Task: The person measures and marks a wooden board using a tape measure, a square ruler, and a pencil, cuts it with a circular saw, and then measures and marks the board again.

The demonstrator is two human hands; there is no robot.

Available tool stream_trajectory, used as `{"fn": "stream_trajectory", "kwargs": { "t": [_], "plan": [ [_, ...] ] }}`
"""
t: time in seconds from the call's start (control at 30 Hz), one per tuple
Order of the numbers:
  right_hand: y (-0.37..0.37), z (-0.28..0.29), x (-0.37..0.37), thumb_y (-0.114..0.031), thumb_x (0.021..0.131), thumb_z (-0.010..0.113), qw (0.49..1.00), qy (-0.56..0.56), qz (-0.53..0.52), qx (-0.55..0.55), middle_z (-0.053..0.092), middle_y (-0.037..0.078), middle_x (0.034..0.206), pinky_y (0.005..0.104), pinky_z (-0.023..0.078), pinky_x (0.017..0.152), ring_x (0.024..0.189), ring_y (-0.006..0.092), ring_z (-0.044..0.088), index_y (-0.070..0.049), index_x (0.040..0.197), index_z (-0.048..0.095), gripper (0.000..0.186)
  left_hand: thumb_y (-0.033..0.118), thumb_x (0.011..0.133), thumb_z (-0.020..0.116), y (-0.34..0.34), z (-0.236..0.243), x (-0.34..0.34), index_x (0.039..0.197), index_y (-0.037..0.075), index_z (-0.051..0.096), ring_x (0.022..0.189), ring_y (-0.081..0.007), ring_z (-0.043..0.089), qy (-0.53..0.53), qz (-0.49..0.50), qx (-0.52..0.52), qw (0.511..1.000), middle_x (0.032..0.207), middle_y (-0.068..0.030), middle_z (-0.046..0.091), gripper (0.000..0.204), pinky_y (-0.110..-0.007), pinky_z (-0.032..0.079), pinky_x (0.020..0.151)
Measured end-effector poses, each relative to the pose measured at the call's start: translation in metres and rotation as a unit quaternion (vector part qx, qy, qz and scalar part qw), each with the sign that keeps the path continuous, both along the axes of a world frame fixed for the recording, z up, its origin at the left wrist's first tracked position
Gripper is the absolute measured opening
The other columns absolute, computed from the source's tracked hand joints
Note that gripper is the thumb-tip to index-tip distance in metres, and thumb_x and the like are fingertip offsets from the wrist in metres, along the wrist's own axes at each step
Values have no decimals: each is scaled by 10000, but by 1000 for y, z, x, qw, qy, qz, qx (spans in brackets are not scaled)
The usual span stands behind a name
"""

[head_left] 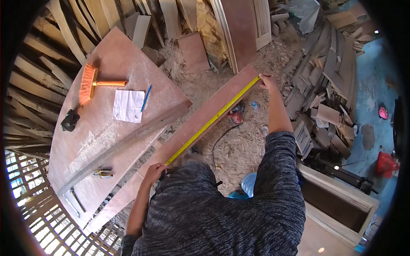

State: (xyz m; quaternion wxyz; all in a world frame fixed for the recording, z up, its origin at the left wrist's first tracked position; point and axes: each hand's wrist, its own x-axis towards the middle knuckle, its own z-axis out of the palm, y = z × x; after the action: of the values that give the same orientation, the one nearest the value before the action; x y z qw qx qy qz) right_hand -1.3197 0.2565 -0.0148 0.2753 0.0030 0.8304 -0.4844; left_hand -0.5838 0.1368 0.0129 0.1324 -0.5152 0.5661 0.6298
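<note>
Right hand (266, 82) pinches the far end of the yellow tape (219, 114) along the board (228, 90); left hand (153, 173), fingers curled, grips the tape's near end

Yellow measuring tape (213, 120), drawn out
Straight — running lengthwise along a long, narrow reddish-brown board (207, 113), near one edge.

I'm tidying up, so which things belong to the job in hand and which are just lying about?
In the job: tape, held along the board by left hand and right hand; perhaps paper and pencil.
Apparently lying about: broom, red tool, wood scraps.
</note>
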Motion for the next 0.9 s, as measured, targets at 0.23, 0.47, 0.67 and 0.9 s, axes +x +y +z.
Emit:
{"fn": "stream_trajectory", "kwargs": {
  "t": [0.23,0.47,0.67,0.9],
  "plan": [
    [3,8,1,-259,1024,698,995,-75,-13,-61,726,52,1032,375,635,807,912,170,717,-113,1239,678,260,319,990,677,-10,-11,13,1018,42,807,807,-139,695,17,-17,-88,996,861,-53,770,307,-310,532,763],
    [-1,24,85,-119,918,599,969,229,-19,-92,748,187,1185,408,552,942,1063,312,715,82,1364,601,489,435,976,668,-1,-2,30,1057,48,805,870,-239,728,-54,-62,-162,983,911,-140,778,418,-389,554,831],
    [-106,71,254,-298,974,765,936,281,108,-181,740,176,1241,375,565,910,1072,279,728,-32,1382,656,499,458,939,699,23,4,29,1114,94,810,989,-334,763,-60,10,-195,979,1033,-180,790,419,-427,571,903],
    [-278,37,404,-104,948,691,661,430,606,-104,664,198,1378,433,492,1110,1321,353,597,-62,1363,684,418,479,909,723,44,-47,94,1093,152,824,965,-384,757,-11,109,-261,959,998,-190,780,388,-477,585,855]
  ]
}}
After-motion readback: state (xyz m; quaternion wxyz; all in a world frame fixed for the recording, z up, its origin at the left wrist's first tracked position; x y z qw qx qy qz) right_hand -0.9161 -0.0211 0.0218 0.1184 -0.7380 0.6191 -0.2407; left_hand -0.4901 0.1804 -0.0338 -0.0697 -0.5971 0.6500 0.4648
